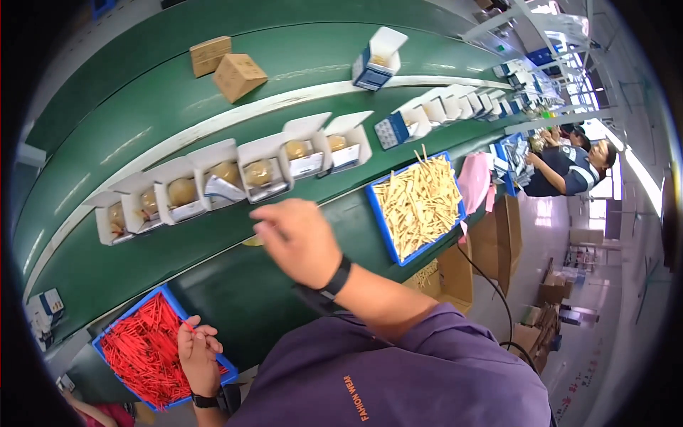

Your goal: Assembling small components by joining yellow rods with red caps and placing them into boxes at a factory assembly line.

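Observation:
My right hand [302,240] hovers over the near edge of the green conveyor, just in front of the row of open boxes. Its fingers point left, slightly apart, and I see nothing held in them. My left hand [200,354] is curled over the right side of a blue tray of thin red sticks [146,349], a small red stick [189,326] showing at its fingertips. Closest to my right hand is an open white box [265,186] with a round, brownish wrapped item inside. More such boxes [186,198] stand side by side to its left and right.
A blue tray of pale wooden sticks [418,206] lies right of my arm. Two brown cartons [239,77] and a blue-white box [376,60] stand farther back. Beyond a pink cloth [475,181], a co-worker [569,167] works along the line. A cardboard box [452,277] sits below the bench.

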